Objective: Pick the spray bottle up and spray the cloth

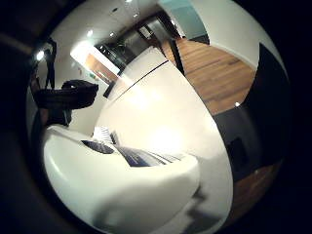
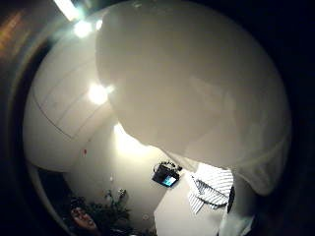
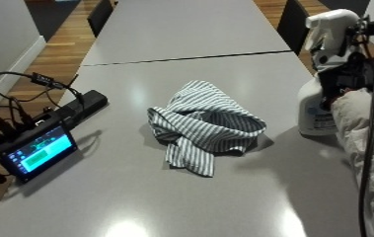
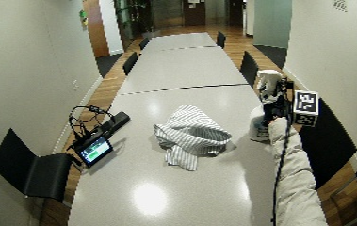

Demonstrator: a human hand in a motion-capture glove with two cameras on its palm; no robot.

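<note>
Your spray bottle (image 3: 319,106) stands upright on the grey table (image 3: 173,44), its base on the surface near the table's edge and well apart from the cloth. It has a white body with a printed label and a white trigger head (image 3: 331,24) on top. Your gloved right hand (image 3: 347,74) is at the neck of the bottle, just below the trigger head, with the fingers curled round it; the padded pale sleeve (image 3: 370,148) runs back from there. In the thumb side palm view the white bottle (image 2: 197,83) fills most of what you see, so it lies right against your palm, and the cloth (image 2: 211,189) shows beyond it on the table.

The cloth (image 3: 203,126) is a crumpled heap of white fabric with dark stripes, lying in the middle of the table beside the bottle, one corner trailing out flat toward the near edge.

On the far side of the cloth from the bottle, a small screen device (image 3: 35,153) with a lit display sits by the table's other edge, with black cables (image 3: 16,94) looped behind it and a black bar-shaped box (image 3: 85,103) just beside it. A seam crosses the table beyond the cloth, and black chairs (image 4: 34,174) stand along both long sides.
</note>
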